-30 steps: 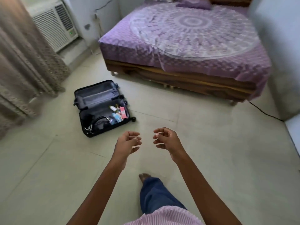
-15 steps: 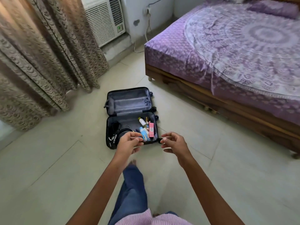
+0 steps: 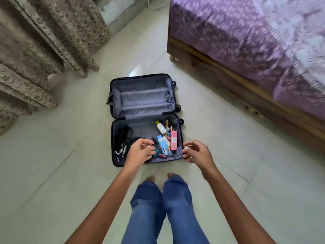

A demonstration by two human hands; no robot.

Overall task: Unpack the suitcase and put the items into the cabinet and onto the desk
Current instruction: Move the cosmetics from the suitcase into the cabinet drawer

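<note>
floor (image 3: 228,155): glossy tile
suitcase (image 3: 142,101): matt grey cloth lining
bed (image 3: 219,67): wood frame, purple cloth cover
curtain (image 3: 44,41): patterned cloth
legs (image 3: 161,208): blue denim

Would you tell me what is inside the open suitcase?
The suitcase holds black cables, a white bottle, a blue bottle, a pink box and small cosmetics in its near half. Its far half shows only lining. The left hand covers part of the near half.
</note>
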